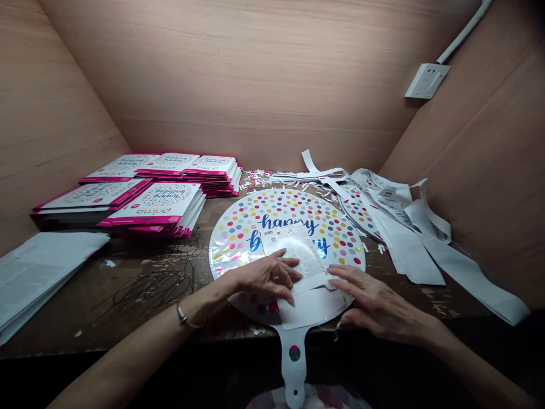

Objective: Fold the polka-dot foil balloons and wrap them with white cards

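A flat, round foil balloon (281,205) with coloured dots and blue "happy birthday" lettering lies in front of me. Its white neck (294,369) hangs past the table's front edge. On the balloon rests a printed white paper sheet (304,255), its lower part a blank white flap (304,311). My left hand (268,275) lies over the sheet's left side, fingers spread and thumb on the lower part. My right hand (370,298) touches the sheet's right edge with outstretched fingertips. Both hands look open, resting on the paper rather than wrapped round it.
Stacks of white and pink printed packets (151,204) stand at the back left. Printed sheets (46,261) are piled at the left edge. Curled white paper strips (409,227) partly cover another dotted balloon (361,213) at right. Wooden panels (255,74) enclose the table; a socket (428,80) is mounted right.
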Available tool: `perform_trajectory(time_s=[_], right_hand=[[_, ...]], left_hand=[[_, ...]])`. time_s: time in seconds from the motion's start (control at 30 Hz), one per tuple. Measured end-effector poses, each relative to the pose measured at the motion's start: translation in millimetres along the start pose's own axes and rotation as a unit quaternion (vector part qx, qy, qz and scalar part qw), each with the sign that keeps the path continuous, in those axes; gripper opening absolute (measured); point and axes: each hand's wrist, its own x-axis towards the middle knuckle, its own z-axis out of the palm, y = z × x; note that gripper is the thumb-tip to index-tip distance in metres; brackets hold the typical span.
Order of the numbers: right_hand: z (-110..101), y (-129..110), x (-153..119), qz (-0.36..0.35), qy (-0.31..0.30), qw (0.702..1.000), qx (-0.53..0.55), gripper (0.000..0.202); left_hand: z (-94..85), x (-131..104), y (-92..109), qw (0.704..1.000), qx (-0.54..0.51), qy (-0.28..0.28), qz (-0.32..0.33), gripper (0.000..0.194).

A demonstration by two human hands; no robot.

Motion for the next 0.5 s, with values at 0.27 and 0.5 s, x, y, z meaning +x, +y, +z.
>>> perform_trajectory(time_s=[0.27,0.5], right_hand=[[52.2,-14.8,17.8,-0.094,0.074,0.993,-0.011,0.029],[59.3,-19.8,19.0,-0.113,0.161,0.981,-0.005,0.024]], left_hand=[[64.8,-24.4,54.9,0.956,0.256,0.090,-0.111,0.076],[70.4,-30.9,46.9,0.954,0.254,0.131,-0.089,0.037]])
